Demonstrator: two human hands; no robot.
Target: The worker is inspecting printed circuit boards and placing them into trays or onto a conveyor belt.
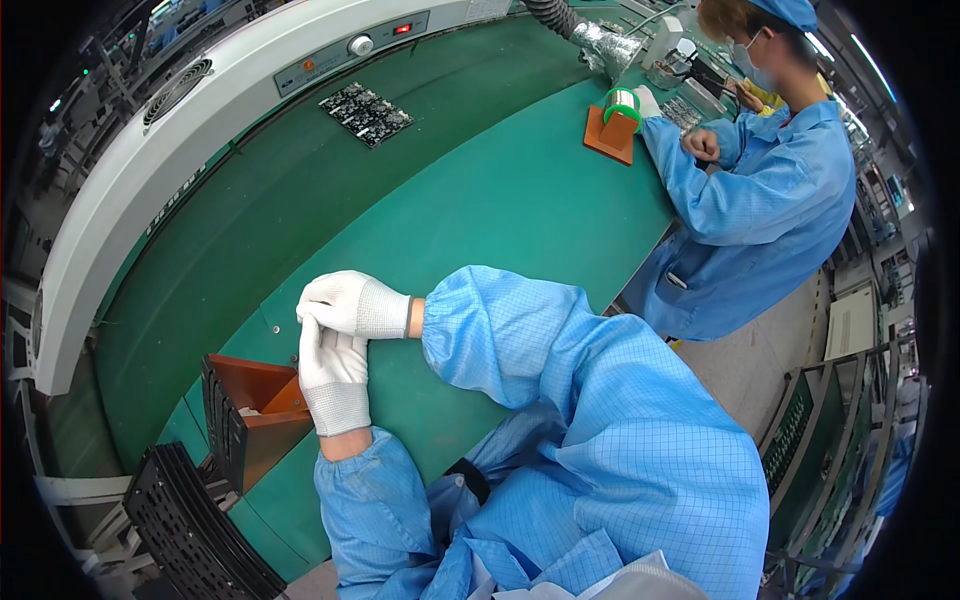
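Observation:
Both my hands wear white gloves and meet over the green bench mat (470,200). My right hand (345,302) reaches across from the right and curls over the fingertips of my left hand (333,370), which points upward. Whether anything small is pinched between them is hidden by the gloves. Just left of my left hand stands an orange-brown angled holder (265,400) with a black slotted front. My blue sleeves fill the lower middle of the picture.
A black circuit board (366,112) lies on the green conveyor belt at the back. A black slotted tray (190,525) sits at the lower left. A co-worker in blue (760,190) sits at the right, beside a solder spool on an orange stand (615,125).

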